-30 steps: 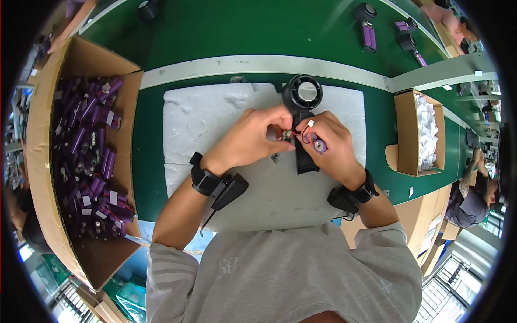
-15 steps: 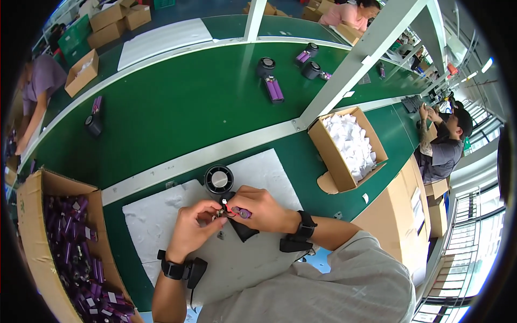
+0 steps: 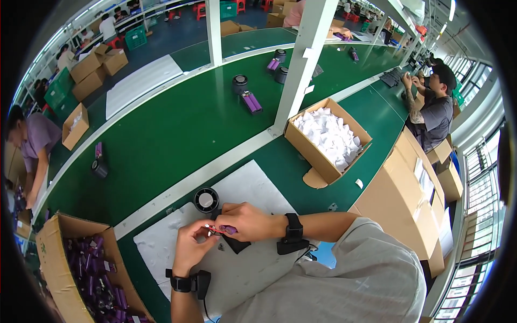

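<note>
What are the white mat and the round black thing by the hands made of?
The mat looks like dull plastic foam: it's pale and rough-edged. The round black thing seems hard plastic, from its smooth, moulded-looking rim; its grey middle could be metal or painted plastic.

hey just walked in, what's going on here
A person is working on a small wired part with both hands. The right hand holds a purple battery, and the left hand has its fingertips at the red wires; the exact grip is too small to tell. A black fan lies by the hands on a white foam sheet. A box of batteries stands to the left.
</note>
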{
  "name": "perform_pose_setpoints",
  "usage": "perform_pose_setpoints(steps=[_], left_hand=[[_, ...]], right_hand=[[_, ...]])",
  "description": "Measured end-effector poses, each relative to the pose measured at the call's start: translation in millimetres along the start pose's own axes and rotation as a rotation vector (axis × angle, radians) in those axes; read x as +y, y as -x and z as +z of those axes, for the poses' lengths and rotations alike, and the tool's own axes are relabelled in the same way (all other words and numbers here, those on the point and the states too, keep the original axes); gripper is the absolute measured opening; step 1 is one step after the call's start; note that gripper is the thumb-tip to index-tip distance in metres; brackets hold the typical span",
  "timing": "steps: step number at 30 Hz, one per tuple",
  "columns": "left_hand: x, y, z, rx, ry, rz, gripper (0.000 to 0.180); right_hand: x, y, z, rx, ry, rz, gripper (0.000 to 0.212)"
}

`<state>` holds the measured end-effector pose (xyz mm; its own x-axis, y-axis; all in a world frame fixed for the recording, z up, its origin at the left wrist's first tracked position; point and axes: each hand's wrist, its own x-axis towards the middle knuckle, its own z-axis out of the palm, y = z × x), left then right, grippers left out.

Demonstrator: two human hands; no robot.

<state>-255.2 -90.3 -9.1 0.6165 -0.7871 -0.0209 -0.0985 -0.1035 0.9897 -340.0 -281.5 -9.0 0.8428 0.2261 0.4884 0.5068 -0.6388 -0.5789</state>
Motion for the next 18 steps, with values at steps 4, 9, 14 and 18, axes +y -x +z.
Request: perform_pose_setpoints(steps=[4, 9, 14, 18], left_hand=[[-0.7, -1.4, -4.6, 0.004, -0.101, 0.048, 0.026], [-2.0, -1.2, -9.0, 0.036, -0.243, 0.181, 0.026], [4.1, 0.5, -7.8, 0.034, -0.294, 0.185, 0.022], [3.9, 2.9, -6.6, -0.016, -0.304, 0.164, 0.020]], right_hand=[[2.7, 3.3, 4.1, -0.026, 0.024, 0.045, 0.016], [-3.1, -0.6, 1.3, -0.020, -0.011, 0.063, 0.016], [-5.2, 0.3, 2.5, -0.062, 0.057, 0.096, 0.015], [-7.6, 1.4, 4.6, -0.058, 0.089, 0.099, 0.015]])
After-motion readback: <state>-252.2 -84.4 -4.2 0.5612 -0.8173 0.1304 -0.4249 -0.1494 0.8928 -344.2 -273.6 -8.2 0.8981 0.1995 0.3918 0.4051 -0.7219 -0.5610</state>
